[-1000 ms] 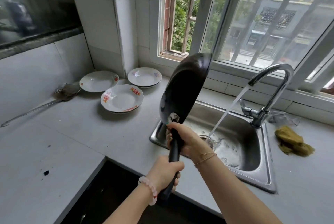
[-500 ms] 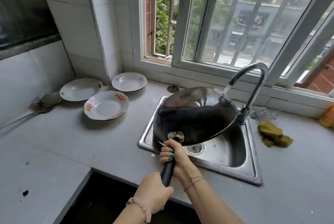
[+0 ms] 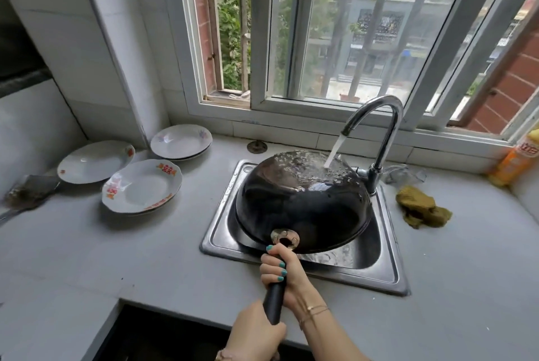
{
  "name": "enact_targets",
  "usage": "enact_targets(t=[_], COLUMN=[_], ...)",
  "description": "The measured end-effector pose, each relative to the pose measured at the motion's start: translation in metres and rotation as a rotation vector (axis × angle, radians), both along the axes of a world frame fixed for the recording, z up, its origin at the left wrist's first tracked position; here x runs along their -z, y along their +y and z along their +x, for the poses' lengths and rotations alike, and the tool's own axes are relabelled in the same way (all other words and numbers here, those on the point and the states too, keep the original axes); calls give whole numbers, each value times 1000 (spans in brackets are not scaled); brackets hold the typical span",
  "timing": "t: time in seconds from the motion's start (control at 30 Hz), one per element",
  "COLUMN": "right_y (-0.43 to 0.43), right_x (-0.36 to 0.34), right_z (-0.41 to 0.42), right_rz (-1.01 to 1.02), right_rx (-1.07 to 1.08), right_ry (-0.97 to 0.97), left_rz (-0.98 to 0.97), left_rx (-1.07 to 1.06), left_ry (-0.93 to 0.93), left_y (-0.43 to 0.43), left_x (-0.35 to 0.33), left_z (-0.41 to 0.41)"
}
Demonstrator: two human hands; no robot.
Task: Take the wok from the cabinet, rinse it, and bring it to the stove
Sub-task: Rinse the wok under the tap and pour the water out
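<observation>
The black wok (image 3: 303, 200) hangs upside down over the steel sink (image 3: 221, 232), its rounded bottom facing up. Water from the chrome tap (image 3: 376, 127) runs onto the far side of the bottom and splashes there. Both hands grip the wok's black handle (image 3: 275, 299). My right hand (image 3: 280, 270) holds it near the rivet plate. My left hand (image 3: 256, 331) holds the handle's near end. The wok's inside is hidden.
Three white plates (image 3: 143, 185) and a metal spatula (image 3: 26, 194) lie on the grey counter at the left. A yellow-green cloth (image 3: 420, 206) and an orange bottle (image 3: 519, 162) sit to the right of the sink. A dark opening (image 3: 163, 337) lies below the counter edge.
The wok has turned from standing on edge beside the water stream to upside down under it. Both hands stay on the handle. The view has shifted right and closer to the sink.
</observation>
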State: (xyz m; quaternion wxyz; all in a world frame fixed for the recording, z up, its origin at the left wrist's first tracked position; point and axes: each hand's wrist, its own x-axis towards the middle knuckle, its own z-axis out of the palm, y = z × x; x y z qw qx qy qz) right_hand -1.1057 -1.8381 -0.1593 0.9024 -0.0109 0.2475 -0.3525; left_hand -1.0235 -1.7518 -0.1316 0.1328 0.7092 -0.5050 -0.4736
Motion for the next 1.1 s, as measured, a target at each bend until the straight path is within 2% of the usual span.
enact_targets(t=[0.07, 0.2, 0.27, 0.33, 0.43, 0.6, 0.8, 1.1], right_y=[0, 1, 2, 3, 4, 4, -5, -19], right_x=[3, 9, 11, 11, 7, 1, 3, 8], right_z=[-6, -15, -17, -17, -15, -5, -1, 3], right_rz=[1, -25, -42, -51, -18, -31, -1, -53], right_rx=[2, -18, -30, -45, -28, 92, 163, 116], right_ry=[-4, 75, 154, 252, 405, 671, 631, 497], left_rz=[55, 314, 370, 343, 283, 258, 141, 78], left_rx=[-54, -204, -274, -321, -289, -256, -162, -193], left_ry=[170, 599, 698, 645, 452, 336, 141, 60], left_y=[-2, -2, -1, 0, 1, -6, -15, -23], left_x=[0, -4, -1, 6, 16, 18, 21, 24], left_z=[-6, -10, -12, -17, -19, -18, -16, -13])
